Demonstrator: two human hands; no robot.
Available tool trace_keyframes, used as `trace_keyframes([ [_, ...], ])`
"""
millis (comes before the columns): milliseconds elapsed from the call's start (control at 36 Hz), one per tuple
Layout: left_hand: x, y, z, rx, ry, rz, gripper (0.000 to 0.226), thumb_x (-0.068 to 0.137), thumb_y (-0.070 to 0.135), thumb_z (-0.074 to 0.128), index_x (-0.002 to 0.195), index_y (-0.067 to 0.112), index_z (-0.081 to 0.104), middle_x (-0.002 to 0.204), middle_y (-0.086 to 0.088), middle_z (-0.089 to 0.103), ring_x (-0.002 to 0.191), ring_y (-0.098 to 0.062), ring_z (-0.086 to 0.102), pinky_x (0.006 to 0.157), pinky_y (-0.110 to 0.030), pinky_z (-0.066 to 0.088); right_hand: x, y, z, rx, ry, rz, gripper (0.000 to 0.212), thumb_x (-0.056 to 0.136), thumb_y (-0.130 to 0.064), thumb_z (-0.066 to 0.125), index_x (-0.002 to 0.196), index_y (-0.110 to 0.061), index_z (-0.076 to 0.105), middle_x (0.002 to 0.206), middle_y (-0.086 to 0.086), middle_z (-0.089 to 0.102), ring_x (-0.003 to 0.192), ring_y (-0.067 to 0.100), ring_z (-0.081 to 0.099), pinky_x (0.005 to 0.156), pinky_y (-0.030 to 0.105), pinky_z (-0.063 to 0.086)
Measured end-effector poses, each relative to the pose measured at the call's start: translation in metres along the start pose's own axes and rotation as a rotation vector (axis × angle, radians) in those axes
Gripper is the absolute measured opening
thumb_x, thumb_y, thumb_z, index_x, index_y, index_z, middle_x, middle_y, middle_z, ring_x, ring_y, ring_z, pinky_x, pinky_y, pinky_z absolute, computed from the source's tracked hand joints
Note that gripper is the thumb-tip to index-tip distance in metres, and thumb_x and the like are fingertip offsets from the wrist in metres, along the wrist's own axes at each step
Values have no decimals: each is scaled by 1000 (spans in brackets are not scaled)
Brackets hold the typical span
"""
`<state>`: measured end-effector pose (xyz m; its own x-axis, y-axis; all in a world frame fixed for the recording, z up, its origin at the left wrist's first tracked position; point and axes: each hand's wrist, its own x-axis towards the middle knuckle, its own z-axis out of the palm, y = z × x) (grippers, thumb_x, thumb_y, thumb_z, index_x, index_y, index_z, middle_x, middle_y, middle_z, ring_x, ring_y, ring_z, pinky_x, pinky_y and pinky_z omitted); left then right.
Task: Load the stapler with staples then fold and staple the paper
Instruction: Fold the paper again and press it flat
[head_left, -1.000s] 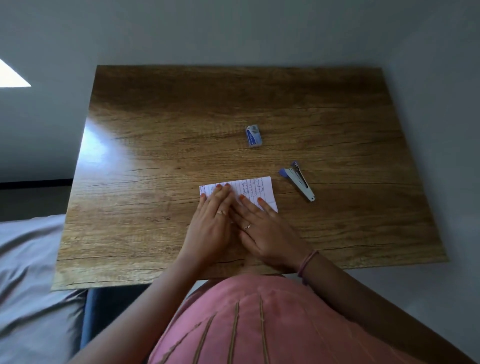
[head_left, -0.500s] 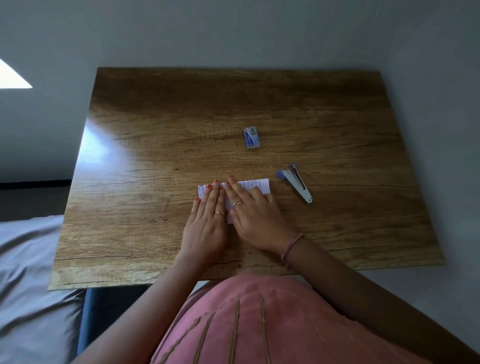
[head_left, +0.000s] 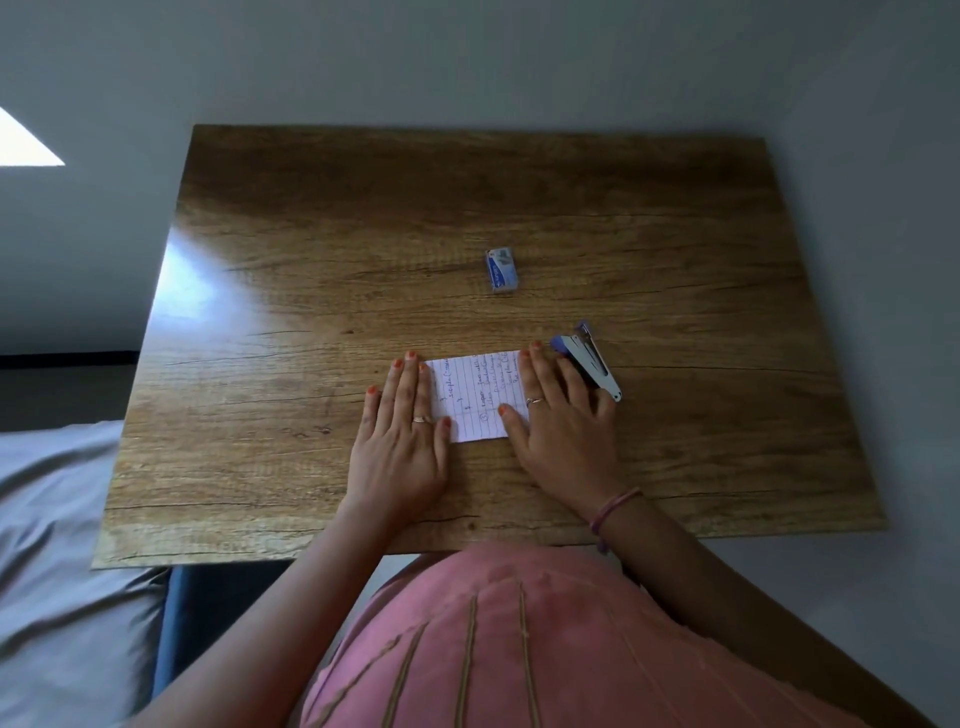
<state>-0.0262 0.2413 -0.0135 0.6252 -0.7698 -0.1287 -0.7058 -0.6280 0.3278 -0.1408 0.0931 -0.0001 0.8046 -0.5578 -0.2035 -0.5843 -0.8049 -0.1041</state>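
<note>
A folded sheet of lined paper (head_left: 475, 397) with handwriting lies flat on the wooden table (head_left: 311, 312). My left hand (head_left: 402, 441) presses its left end with straight fingers. My right hand (head_left: 563, 431) lies flat on its right end, fingers spread. A small blue and silver stapler (head_left: 592, 358) lies just right of the paper, partly under my right fingers' far side. The little staple box (head_left: 502, 270) sits farther back, near the table's middle.
A grey wall stands behind and to the right of the table. Grey bedding (head_left: 57, 545) lies at the lower left, beside the table's front edge. My pink garment (head_left: 519, 649) fills the bottom of the view.
Both hands have slid apart along the paper, the left toward its left end and the right toward its right end, baring the written middle.
</note>
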Motion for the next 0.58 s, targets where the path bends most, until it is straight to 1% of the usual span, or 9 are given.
trace_keyframes([
  [167,-1,2,1,4,22,-62,76,92,51,11,152,5,6,162,-9,-1,148,-19,-6,118,-42,-6,0,2,6,-3,-15,3,69,95,-56,14,153,-21,1,162,-5,3,146,19,10,106,46,21],
  [278,-2,-2,1,53,27,-105,83,90,60,12,152,6,0,162,-8,-4,149,-19,-7,115,-41,-17,1,3,9,15,-22,1,71,93,-59,10,153,-23,-4,161,-6,-2,146,18,6,107,46,17],
  [417,-2,-6,-1,153,21,-128,84,90,66,14,153,12,3,163,0,-4,147,-19,-17,105,-48,-34,1,4,11,28,-14,-5,70,94,-59,12,153,-23,-3,161,-7,-3,146,18,5,107,47,17],
  [583,-3,-7,-3,147,36,-144,88,88,71,16,154,13,5,163,2,-6,145,-18,-24,101,-52,-36,1,5,10,22,-15,-13,71,93,-59,9,152,-23,-4,161,-7,-3,146,18,5,107,47,18],
])
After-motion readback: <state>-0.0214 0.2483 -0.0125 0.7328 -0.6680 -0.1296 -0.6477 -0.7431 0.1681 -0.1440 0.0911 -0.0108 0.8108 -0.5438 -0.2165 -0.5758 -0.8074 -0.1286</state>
